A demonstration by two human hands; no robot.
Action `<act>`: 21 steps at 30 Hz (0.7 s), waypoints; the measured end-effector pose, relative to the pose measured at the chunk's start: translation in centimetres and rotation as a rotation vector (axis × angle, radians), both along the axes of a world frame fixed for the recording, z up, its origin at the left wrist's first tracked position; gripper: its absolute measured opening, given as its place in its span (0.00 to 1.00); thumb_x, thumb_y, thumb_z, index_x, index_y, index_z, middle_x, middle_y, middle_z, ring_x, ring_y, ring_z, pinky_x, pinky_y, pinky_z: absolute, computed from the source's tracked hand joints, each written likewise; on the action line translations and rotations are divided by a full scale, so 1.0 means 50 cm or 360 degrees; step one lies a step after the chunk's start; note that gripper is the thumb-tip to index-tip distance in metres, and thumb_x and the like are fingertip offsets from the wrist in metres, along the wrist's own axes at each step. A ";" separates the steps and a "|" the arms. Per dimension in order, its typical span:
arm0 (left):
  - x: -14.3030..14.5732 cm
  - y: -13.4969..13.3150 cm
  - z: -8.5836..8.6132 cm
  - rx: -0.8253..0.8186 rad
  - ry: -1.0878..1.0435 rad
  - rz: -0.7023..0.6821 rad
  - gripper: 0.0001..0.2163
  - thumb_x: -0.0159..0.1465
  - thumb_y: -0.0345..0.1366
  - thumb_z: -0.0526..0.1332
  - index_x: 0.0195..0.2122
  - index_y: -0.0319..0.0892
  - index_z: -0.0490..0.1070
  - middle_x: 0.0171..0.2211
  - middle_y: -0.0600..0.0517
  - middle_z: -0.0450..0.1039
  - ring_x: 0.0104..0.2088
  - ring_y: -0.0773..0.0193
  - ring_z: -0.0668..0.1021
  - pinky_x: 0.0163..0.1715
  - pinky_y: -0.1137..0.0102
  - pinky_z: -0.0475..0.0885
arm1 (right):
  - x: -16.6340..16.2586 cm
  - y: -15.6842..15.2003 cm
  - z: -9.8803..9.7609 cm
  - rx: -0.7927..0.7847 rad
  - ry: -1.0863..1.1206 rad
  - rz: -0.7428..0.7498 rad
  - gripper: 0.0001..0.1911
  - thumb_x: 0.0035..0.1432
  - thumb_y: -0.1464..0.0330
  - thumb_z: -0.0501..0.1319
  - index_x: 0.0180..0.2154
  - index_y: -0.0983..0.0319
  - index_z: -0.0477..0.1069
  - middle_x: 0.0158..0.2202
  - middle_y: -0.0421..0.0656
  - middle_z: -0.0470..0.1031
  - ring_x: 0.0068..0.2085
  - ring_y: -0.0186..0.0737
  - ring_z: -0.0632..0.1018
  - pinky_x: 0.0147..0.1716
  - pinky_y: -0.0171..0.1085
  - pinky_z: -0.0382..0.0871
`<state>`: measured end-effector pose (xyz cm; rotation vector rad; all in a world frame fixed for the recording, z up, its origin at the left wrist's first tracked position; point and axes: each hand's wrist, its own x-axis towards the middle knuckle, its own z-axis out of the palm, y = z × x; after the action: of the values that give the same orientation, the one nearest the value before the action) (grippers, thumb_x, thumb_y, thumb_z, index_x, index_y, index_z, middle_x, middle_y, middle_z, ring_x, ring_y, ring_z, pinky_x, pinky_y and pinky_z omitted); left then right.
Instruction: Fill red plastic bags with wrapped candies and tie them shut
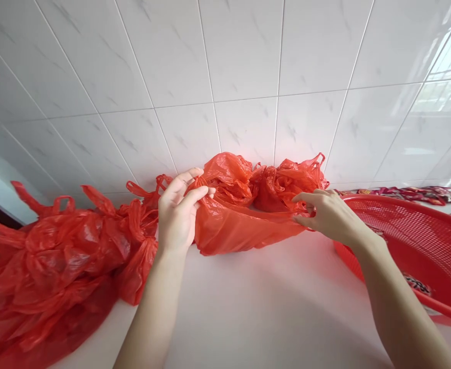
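Observation:
A thin red plastic bag (pixel 248 230) stretches sideways between my two hands, above the white tabletop. My left hand (pixel 181 207) pinches its gathered left end between thumb and fingers. At the other end, my right hand (pixel 321 212) grips the bag's right edge with thumb and fingertips. Just behind it, against the wall, lie crumpled red plastic bags (pixel 283 187) with handle loops sticking up. I cannot tell what, if anything, is inside the bags.
A large heap of red plastic bags (pixel 64 256) covers the left side of the white table (pixel 256 312). On the right stands a red perforated plastic basket (pixel 413 225). Patterned cloth (pixel 421 195) lies behind the basket. A white tiled wall (pixel 244 56) closes off the back.

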<state>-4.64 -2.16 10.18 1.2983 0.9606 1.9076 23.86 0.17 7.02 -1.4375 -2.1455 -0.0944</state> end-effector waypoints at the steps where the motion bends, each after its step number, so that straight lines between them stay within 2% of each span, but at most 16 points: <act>1: 0.001 0.000 0.000 -0.0011 0.0007 -0.0012 0.13 0.51 0.33 0.69 0.39 0.43 0.77 0.48 0.49 0.75 0.33 0.64 0.81 0.39 0.65 0.76 | -0.001 0.002 -0.003 -0.0040 -0.0089 -0.0040 0.07 0.51 0.70 0.64 0.35 0.57 0.77 0.22 0.39 0.70 0.29 0.42 0.71 0.34 0.40 0.63; 3: 0.005 -0.001 0.000 -0.0032 0.0026 -0.0032 0.13 0.51 0.34 0.69 0.39 0.43 0.76 0.48 0.50 0.75 0.33 0.64 0.81 0.39 0.65 0.76 | -0.006 0.006 -0.009 -0.0110 -0.0220 -0.0118 0.03 0.50 0.72 0.64 0.29 0.58 0.75 0.23 0.40 0.71 0.31 0.44 0.72 0.34 0.40 0.62; 5: 0.005 -0.001 -0.001 -0.0039 0.0027 -0.0026 0.13 0.51 0.34 0.70 0.39 0.43 0.76 0.46 0.50 0.76 0.33 0.64 0.81 0.39 0.65 0.75 | -0.006 0.011 -0.011 -0.0155 -0.0267 -0.0209 0.07 0.47 0.74 0.65 0.22 0.59 0.70 0.23 0.42 0.72 0.33 0.46 0.73 0.33 0.40 0.62; 8: 0.001 0.000 0.000 -0.0013 0.0016 0.0017 0.13 0.50 0.33 0.69 0.38 0.42 0.77 0.44 0.51 0.77 0.32 0.66 0.80 0.39 0.66 0.76 | 0.004 0.014 -0.001 -0.0214 0.0009 -0.0329 0.12 0.48 0.74 0.63 0.18 0.59 0.65 0.23 0.44 0.73 0.32 0.47 0.74 0.28 0.39 0.61; 10: -0.002 0.002 0.000 0.0005 0.0025 0.0025 0.12 0.50 0.33 0.69 0.37 0.42 0.77 0.44 0.51 0.77 0.31 0.66 0.80 0.40 0.66 0.76 | 0.016 0.007 0.015 -0.0404 0.0460 -0.0173 0.12 0.53 0.68 0.63 0.19 0.59 0.67 0.21 0.43 0.73 0.27 0.43 0.74 0.24 0.38 0.62; 12: -0.004 0.004 -0.002 0.0014 0.0040 0.0020 0.11 0.50 0.33 0.69 0.36 0.42 0.77 0.45 0.50 0.77 0.31 0.66 0.80 0.40 0.65 0.76 | 0.027 -0.005 0.031 -0.0658 0.0956 0.0198 0.13 0.56 0.60 0.65 0.24 0.59 0.71 0.20 0.42 0.74 0.23 0.39 0.74 0.23 0.37 0.66; 15: -0.001 0.004 -0.008 0.0039 0.0096 0.0019 0.11 0.51 0.34 0.70 0.37 0.42 0.78 0.47 0.48 0.78 0.33 0.63 0.81 0.41 0.63 0.76 | 0.033 -0.021 0.046 -0.0721 0.1470 0.0587 0.18 0.53 0.52 0.69 0.25 0.59 0.71 0.23 0.43 0.76 0.18 0.34 0.72 0.19 0.36 0.67; 18: 0.007 0.001 -0.013 0.0079 0.0158 0.0011 0.12 0.51 0.35 0.71 0.38 0.42 0.78 0.50 0.47 0.78 0.38 0.58 0.82 0.44 0.60 0.77 | 0.026 -0.029 0.048 -0.0560 0.1611 0.0674 0.18 0.53 0.52 0.70 0.27 0.60 0.73 0.29 0.45 0.80 0.23 0.36 0.76 0.21 0.35 0.72; 21: 0.013 -0.005 -0.013 0.0089 0.0155 -0.0002 0.12 0.51 0.35 0.71 0.37 0.42 0.78 0.50 0.47 0.78 0.44 0.53 0.82 0.46 0.59 0.78 | 0.018 -0.037 0.046 -0.0547 0.1346 0.0698 0.16 0.56 0.54 0.69 0.37 0.59 0.78 0.37 0.47 0.82 0.35 0.42 0.82 0.33 0.38 0.78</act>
<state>-4.00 -2.39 9.51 1.4354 0.9601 1.8973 24.74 -1.68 9.35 -0.8763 -1.7171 0.9138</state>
